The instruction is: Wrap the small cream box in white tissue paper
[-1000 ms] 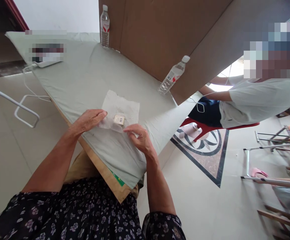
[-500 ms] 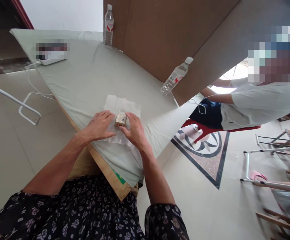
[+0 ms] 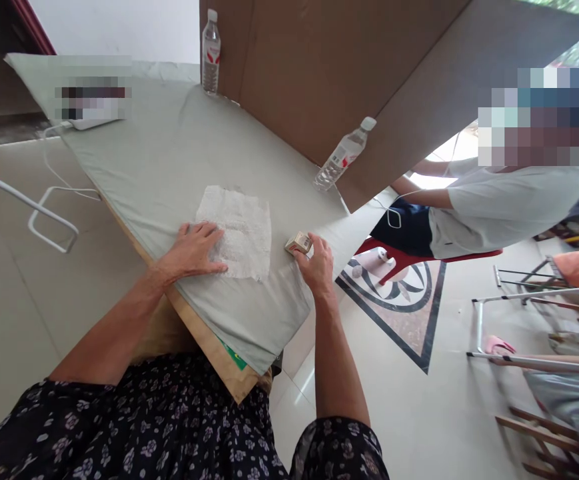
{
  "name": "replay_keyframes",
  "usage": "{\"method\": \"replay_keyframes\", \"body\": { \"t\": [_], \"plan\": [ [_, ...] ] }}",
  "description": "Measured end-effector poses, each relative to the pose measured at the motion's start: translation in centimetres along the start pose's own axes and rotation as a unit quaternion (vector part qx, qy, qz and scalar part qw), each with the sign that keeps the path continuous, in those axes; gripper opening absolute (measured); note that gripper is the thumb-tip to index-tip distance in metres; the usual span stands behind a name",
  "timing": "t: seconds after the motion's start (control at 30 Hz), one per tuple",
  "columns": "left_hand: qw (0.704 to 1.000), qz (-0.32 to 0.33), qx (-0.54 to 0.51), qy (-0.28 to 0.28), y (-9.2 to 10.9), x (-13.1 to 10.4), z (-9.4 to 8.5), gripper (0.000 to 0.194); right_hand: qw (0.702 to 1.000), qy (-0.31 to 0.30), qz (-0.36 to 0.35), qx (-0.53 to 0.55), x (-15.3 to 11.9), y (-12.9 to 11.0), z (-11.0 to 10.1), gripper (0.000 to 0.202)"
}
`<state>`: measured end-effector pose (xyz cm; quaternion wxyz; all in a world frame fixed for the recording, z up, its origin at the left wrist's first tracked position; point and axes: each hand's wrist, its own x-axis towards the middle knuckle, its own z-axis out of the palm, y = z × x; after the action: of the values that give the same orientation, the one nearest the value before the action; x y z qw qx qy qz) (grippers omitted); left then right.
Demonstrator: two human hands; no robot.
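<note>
My left hand [image 3: 194, 252] lies with fingers spread on the left edge of a white, bumpy sheet [image 3: 246, 233] that looks like bubble wrap. To the right of the sheet, my right hand [image 3: 318, 264] pinches a small cardboard box [image 3: 298, 243] between thumb and fingers. Beige sides and dark printing show on the box. It is at the tablecloth, apart from the sheet; whether it touches the cloth I cannot tell.
A pale green cloth covers the table [image 3: 159, 147]. Two clear water bottles, one upright [image 3: 211, 57] and one tilted [image 3: 344, 157], stand against a brown cardboard panel [image 3: 309, 73]. A white device with a cable [image 3: 96, 120] lies far left. A person in a white shirt [image 3: 509, 207] sits at right.
My right hand has taken hold of the small box and carried it right, off the sheet. The sheet now lies flat and uncovered. My left hand stays nearly in place.
</note>
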<state>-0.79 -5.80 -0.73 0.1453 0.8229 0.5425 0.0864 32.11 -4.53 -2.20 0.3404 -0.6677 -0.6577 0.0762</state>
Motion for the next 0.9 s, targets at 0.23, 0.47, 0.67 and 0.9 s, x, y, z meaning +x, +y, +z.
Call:
{"method": "replay_keyframes", "body": {
  "t": [0.23, 0.47, 0.67, 0.9],
  "plan": [
    [1.0, -0.009, 0.009, -0.01, -0.4, -0.1, 0.0, 0.08, 0.974, -0.139, -0.176, 0.025, -2.6, -8.4, 4.1, 0.055],
    [1.0, -0.029, -0.003, 0.004, -3.2, -2.4, 0.6, 0.08, 0.955, -0.245, -0.166, -0.027, -3.9, -9.0, 6.3, 0.063],
    [0.983, -0.038, -0.054, 0.171, -1.3, -2.6, -0.2, 0.041, 0.958, -0.231, -0.171, -0.019, -4.2, -8.6, 6.1, 0.063],
    [0.99, 0.035, -0.078, 0.114, -0.3, 0.0, 1.7, 0.04, 0.958, -0.231, -0.168, -0.017, -4.2, -8.6, 6.4, 0.063]
  ]
}}
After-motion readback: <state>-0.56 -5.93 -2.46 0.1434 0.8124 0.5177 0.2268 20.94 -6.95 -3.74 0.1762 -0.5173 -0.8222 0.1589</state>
